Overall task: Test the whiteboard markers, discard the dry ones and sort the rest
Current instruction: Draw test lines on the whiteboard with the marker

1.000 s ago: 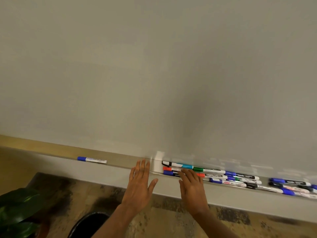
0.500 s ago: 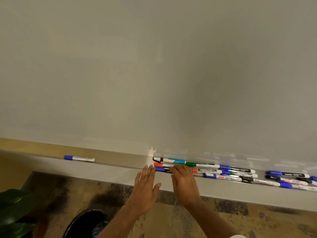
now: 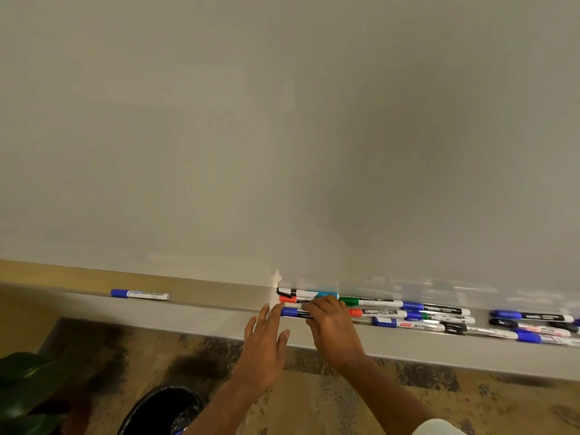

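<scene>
Mottled brown-and-black carpet (image 3: 502, 403) covers the floor, with dark green plant leaves (image 3: 25, 387) at the lower left corner

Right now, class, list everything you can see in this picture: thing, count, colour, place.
whiteboard: one, pale grey-white, fills the upper view.
tray: one, grey, along the board's lower edge.
lone marker: one, white with a blue cap, on the tray at left, apart from the rest.
marker pile: many, overlapping, so no sure count; blue, green, orange and black caps; on the tray at centre and right.
bin: one, black, on the floor below the hands.
plant: one, dark green leaves, bottom left.
floor: brown with dark patches, below the tray.
left hand: fingers straight, tips at the tray's front edge.
right hand: fingers bent over the pile's left end; grip cannot be told.
</scene>
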